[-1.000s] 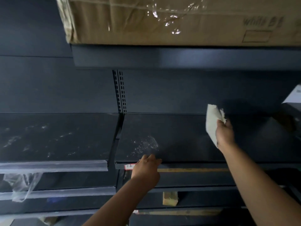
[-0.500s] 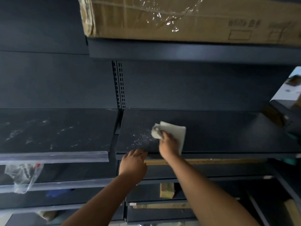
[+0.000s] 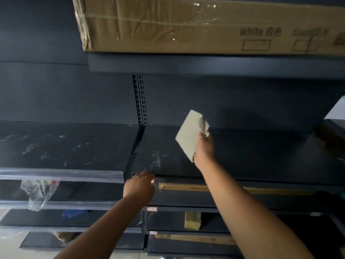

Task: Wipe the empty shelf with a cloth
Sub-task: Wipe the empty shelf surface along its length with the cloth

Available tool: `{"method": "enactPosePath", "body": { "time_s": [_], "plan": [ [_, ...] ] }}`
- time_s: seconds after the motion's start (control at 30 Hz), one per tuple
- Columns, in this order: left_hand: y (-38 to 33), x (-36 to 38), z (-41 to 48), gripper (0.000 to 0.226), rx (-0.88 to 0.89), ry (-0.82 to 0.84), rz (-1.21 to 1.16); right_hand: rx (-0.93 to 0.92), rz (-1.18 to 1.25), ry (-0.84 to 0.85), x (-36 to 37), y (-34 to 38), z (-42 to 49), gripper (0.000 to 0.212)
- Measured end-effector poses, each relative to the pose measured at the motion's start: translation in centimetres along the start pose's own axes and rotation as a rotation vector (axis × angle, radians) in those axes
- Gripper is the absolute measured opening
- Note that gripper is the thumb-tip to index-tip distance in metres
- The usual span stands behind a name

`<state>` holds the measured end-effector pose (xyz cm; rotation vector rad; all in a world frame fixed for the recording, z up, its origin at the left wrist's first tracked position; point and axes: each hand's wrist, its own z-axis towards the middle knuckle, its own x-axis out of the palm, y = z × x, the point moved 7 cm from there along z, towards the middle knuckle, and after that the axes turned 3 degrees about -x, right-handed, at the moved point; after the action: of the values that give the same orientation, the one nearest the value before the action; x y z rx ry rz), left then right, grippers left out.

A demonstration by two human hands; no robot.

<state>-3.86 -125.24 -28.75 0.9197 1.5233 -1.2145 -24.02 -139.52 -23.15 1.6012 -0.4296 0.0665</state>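
Where right hand (image 3: 204, 148) hangs: above shelf (image 3: 261, 156), fingers curled round folded cloth (image 3: 190, 133)
Left hand (image 3: 139, 187): at shelf's front edge; grip unclear

- One wide-angle view, worn on the person's head, facing forward and slightly down into dark shelving.
- It is near: the shelf (image 3: 242, 156) fills the middle, and forearms (image 3: 242, 202) enter from the near edge.
- A carton (image 3: 186, 25) crosses the top; lower shelves (image 3: 186, 208) and floor (image 3: 11, 247) show at the bottom.
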Motion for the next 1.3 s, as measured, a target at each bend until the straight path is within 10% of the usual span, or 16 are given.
{"method": "enactPosePath", "body": {
  "time_s": [0.2,0.47,0.63,0.77,1.03,1.3],
  "plan": [
    [-0.4,-0.6,1.2,0.027,-0.069,-0.036,0.027,-0.375,-0.623,-0.062,-10.0,5.8,3.8,0.035],
    [-0.2,-0.2,0.7,0.034,-0.03,-0.042,0.017,-0.428,-1.514,0.261,-5.8,-5.3,0.6,0.047],
    [0.6,0.4,-0.1,0.038,0.142,-0.048,0.012,-0.382,-1.327,0.37,4.6,-8.7,-4.8,0.043],
    [2.6,-1.3,-0.2,0.04,0.22,-0.081,-0.01,-0.031,-0.651,0.416,11.1,-9.6,-8.3,0.039],
    [12.0,-5.3,0.4,0.046,0.163,-0.127,0.08,0.177,0.005,0.04,11.6,-6.2,-7.6,0.026],
    [18.2,-6.0,0.5,0.042,0.139,-0.103,0.147,-0.439,-0.758,-0.208,3.8,-1.1,-5.6,0.037]
  ]
}}
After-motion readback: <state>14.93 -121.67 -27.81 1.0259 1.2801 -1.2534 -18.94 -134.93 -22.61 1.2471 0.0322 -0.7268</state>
